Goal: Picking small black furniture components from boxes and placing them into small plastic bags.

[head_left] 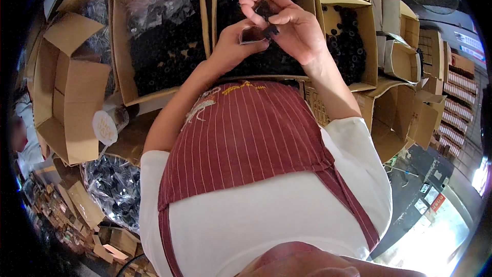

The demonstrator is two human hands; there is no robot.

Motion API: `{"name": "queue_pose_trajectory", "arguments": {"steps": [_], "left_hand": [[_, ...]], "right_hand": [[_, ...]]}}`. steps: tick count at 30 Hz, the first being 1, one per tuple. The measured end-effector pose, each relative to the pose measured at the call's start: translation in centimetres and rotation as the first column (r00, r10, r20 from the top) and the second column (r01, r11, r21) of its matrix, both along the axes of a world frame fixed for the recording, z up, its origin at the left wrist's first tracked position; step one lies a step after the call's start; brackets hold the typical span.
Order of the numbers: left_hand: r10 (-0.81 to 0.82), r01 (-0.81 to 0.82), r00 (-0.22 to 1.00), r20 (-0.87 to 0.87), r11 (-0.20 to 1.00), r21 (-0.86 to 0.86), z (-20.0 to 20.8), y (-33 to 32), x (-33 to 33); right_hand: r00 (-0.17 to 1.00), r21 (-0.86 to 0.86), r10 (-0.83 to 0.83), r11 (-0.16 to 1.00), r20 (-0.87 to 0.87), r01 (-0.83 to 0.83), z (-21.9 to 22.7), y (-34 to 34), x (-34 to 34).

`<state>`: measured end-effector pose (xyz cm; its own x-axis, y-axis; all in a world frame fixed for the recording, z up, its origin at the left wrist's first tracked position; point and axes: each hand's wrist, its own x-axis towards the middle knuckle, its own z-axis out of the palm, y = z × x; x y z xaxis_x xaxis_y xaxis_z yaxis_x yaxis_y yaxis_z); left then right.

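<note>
Holds, seemingly mid-filling, a clear pouch [251, 35] in left hand [231, 45] and black pieces [263, 9] in right hand [297, 30], with many left in far boxes [371, 51].

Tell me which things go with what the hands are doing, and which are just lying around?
Seem part of the job:
- left hand, with a clear plastic piece
- right hand, with a small dark piece
- black parts below

Seem just lying about:
- round white fan
- open cardboard box, left
- shiny clear bags, lower left
</note>
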<state>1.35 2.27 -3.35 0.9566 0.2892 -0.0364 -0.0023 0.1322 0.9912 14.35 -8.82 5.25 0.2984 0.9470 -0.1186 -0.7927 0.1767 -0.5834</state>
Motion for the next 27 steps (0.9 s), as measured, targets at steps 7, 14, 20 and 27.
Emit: {"name": "queue_pose_trajectory", "arguments": {"steps": [7,14,20,27], "left_hand": [[0.002,-0.002,1.0,-0.004,1.0,-0.026,-0.5,0.2,0.1],[0.051,-0.055,0.989,0.136,0.998,0.024,0.9,0.7,0.2],[0.082,-0.117,0.967,0.242,0.984,0.134,0.0,1.1,0.4],[0.154,-0.172,0.97,0.186,0.981,0.085,0.9,1.1,0.2]], "right_hand": [[0.987,0.046,-0.058,0.998,0.151,0.052,-0.4,1.1,-0.4],[0.678,0.014,-0.025,1.0,0.735,0.022,0.9,0.6,-0.7],[0.959,-0.15,-0.12,0.975,0.257,0.162,-0.1,-0.3,2.0],[0.295,-0.467,0.374,0.798,0.879,0.381,-9.1,-2.7,6.8]]}}
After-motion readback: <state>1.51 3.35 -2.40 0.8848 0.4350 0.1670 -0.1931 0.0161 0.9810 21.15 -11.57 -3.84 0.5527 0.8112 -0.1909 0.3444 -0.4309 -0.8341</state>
